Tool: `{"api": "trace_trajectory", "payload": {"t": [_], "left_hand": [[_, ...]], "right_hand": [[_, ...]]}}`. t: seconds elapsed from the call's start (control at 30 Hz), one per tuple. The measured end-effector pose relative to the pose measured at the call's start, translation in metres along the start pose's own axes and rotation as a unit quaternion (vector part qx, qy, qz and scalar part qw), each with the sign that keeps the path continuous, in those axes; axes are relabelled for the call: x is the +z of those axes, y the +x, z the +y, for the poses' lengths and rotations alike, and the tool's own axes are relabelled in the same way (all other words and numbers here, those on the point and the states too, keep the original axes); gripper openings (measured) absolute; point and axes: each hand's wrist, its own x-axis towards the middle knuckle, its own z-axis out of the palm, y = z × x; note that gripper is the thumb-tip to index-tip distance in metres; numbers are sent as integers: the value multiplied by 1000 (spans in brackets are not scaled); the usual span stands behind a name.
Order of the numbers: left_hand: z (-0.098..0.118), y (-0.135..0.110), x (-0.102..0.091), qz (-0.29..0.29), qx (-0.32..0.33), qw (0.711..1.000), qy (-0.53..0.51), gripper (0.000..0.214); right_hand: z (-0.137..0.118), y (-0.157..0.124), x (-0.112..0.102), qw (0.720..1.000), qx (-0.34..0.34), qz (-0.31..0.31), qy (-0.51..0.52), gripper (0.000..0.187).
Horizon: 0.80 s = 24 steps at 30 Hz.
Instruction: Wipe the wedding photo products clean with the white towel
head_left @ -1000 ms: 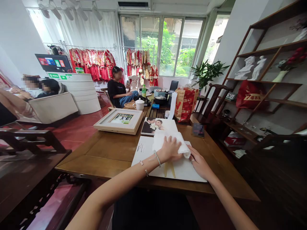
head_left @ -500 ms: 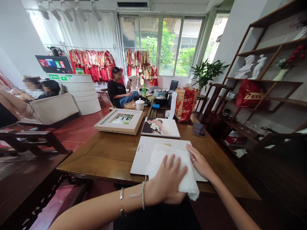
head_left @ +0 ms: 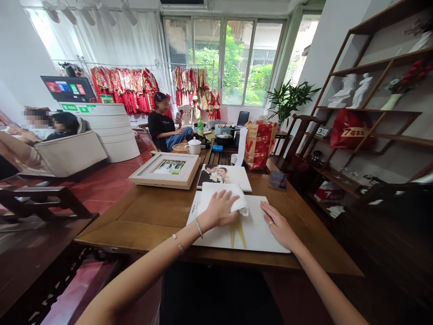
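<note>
Daylight from tall windows fills a room with a red floor. A rack of red garments hangs along the back wall at the left, and a person in a black top sits beyond the far end of the wooden tabletop. On the tabletop a framed picture lies flat at the left, with a photo print of a couple just to its right. Nearer the camera lies a white album. The left hand presses a white cloth onto the album's far left part, fingers spread over the bunched cloth rather than clenched round it. A gold mark shows between the hands. The right hand rests palm down on the album's right part, fingers straight, grasping nothing. Farther right stand a red paper bag and wooden shelves.
</note>
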Motion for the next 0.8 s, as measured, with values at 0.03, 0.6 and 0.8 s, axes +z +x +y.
{"api": "trace_trajectory", "payload": {"t": [0.03,0.6,0.8], "left_hand": [[-3,-5,1,-2,-3,1000,0,50],[22,-83,-11,-71,46,995,-48,78],[-4,-36,-5,-41,17,999,-20,61]], "right_hand": [[0,0,0,1000,0,0,1,43],[-1,9,-1,1000,-2,-9,-30,44],[-9,1,-6,999,-1,-18,-37,45]]}}
